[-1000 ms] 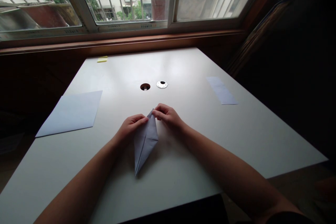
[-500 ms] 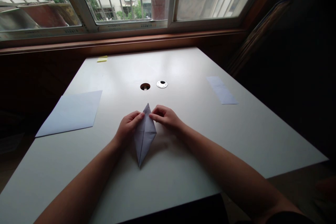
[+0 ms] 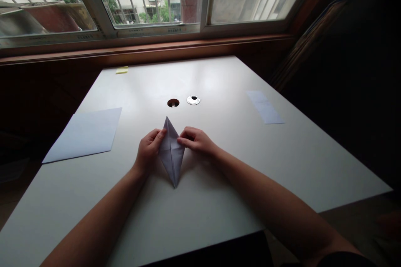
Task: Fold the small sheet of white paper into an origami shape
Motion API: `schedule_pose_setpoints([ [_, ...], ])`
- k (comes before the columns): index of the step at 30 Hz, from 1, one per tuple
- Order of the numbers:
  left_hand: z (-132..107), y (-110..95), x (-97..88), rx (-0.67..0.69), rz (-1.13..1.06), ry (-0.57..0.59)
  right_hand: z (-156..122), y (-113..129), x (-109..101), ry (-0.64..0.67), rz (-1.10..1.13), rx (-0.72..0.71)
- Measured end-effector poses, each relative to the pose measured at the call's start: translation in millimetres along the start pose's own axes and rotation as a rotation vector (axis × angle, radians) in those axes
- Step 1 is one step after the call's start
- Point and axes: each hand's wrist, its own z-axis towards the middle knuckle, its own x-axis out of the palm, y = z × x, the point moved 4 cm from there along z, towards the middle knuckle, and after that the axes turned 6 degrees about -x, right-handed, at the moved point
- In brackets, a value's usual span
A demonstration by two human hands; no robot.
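Note:
A folded, kite-shaped piece of pale paper lies on the white table in front of me, one tip pointing at the window and the other at me. My left hand pinches its left edge with curled fingers. My right hand pinches its right edge near the middle crease. Both hands rest low on the tabletop on either side of the paper.
A flat white sheet lies at the table's left edge. A narrow paper strip sits to the right. A cable hole and its round cap are just beyond the hands. A yellow note pad is at the far left corner, under the window.
The folded paper has slid away from me and turned, so its far tip now sticks out past my fingers. Both hands have shifted down its sides, toward the middle.

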Motion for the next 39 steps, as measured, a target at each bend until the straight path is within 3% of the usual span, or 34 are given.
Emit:
schedule_pose_setpoints([
  [6, 1, -4, -0.1, 0.024, 0.077, 0.034, -1, -6, -6, -0.111, 0.007, 0.079],
  [13, -1, -2, 2.3, -0.055, 0.106, 0.116, -1, -11, -9, -0.211, -0.063, 0.120],
  [22, -1, 0, 1.7, -0.086, -0.006, 0.097, -2, -13, -7, -0.167, -0.031, 0.150],
  [30, -3, -5, 7.8, -0.072, 0.066, 0.290, -2, -8, -8, -0.132, 0.072, 0.105],
  [39, -3, -5, 5.7, -0.036, 0.107, 0.212, -2, 1, -2, 0.019, -0.003, 0.035],
])
